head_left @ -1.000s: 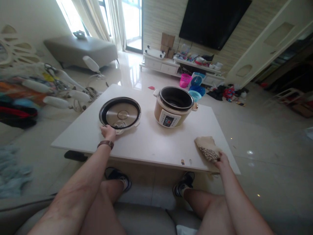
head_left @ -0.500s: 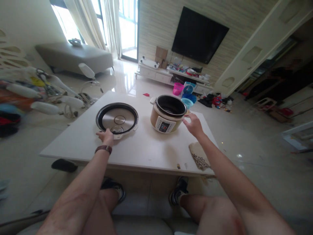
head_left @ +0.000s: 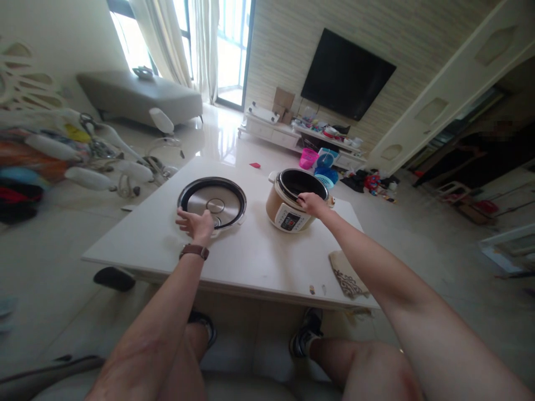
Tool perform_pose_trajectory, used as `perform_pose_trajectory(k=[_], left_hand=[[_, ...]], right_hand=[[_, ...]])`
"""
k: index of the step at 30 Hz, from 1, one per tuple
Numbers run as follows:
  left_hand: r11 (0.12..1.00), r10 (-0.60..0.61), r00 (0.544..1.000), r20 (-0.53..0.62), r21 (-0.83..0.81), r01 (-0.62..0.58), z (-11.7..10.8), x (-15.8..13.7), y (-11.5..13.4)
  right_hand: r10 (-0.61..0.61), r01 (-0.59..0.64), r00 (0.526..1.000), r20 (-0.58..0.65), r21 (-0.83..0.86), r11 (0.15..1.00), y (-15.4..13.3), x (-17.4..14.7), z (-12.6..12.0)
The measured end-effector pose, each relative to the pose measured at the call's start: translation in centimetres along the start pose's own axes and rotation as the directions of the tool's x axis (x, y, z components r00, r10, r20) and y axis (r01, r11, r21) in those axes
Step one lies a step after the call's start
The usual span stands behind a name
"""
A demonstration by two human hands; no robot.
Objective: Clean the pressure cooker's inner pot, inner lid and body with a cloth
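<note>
A beige and white electric cooker (head_left: 273,203) stands lidless on the white table, its control panel facing me. The dark inner pot (head_left: 298,179) sits inside it. At the near edge of the pot, my right hand (head_left: 313,204) is closed with its fingers curled on the rim. To the left lies the round lid (head_left: 215,195), its metal inner side up and a black ring round the edge. My left hand (head_left: 197,224) is open over the lid's near edge, fingers spread; whether it touches the lid I cannot tell.
A folded patterned cloth (head_left: 346,273) and two tiny items (head_left: 312,289) lie near the front edge of the white table (head_left: 251,262). Behind it are a pink basket (head_left: 308,158) and blue baskets (head_left: 326,177). A white lamp fixture (head_left: 121,172) stands left. A person is at the far right.
My right hand has moved from the cooker's right side to the near rim of the pot. My left hand has loosened, its fingers now spread above the lid's edge. The view has shifted slightly.
</note>
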State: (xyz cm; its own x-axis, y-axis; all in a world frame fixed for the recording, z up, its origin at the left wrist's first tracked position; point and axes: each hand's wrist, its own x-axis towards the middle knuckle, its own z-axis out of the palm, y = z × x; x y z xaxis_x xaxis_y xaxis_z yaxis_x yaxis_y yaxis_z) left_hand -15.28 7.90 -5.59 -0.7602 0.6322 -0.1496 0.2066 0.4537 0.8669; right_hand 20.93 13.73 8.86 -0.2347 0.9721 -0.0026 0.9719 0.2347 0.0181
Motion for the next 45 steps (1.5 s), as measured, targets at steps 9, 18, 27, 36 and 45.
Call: perform_pose_trajectory(k=[9, 18, 27, 36, 45], left_hand=[[0.977, 0.207, 0.975, -0.08, -0.036, -0.21, -1.3, -2.8, 2.4], [0.844, 0.518, 0.853, -0.064, -0.126, -0.522, -0.5, -6.6, 3.6], [0.765, 0.63, 0.776, 0.007, -0.173, -0.62, 0.9, -9.5, 3.2], [0.876, 0.382, 0.816, 0.434, -0.45, -0.171, 1.2, -9.4, 3.9], [0.847, 0.158, 0.365, 0.917, -0.316, 0.427, -0.5, -13.1, 4.0]], right_hand=[[0.062, -0.064, 0.987, -0.145, -0.011, 0.998, -0.3, -0.2, 0.6], [-0.024, -0.016, 0.947, -0.322, -0.121, 0.992, 0.2, 0.6, 0.1], [0.084, -0.053, 0.742, -0.665, 0.066, 0.996, 2.7, 3.5, -7.9], [-0.035, 0.247, 0.572, -0.82, 0.131, 0.96, -1.4, -8.3, -16.7], [-0.515, 0.555, 0.666, -0.54, -0.103, 0.826, -3.7, -20.7, -7.5]])
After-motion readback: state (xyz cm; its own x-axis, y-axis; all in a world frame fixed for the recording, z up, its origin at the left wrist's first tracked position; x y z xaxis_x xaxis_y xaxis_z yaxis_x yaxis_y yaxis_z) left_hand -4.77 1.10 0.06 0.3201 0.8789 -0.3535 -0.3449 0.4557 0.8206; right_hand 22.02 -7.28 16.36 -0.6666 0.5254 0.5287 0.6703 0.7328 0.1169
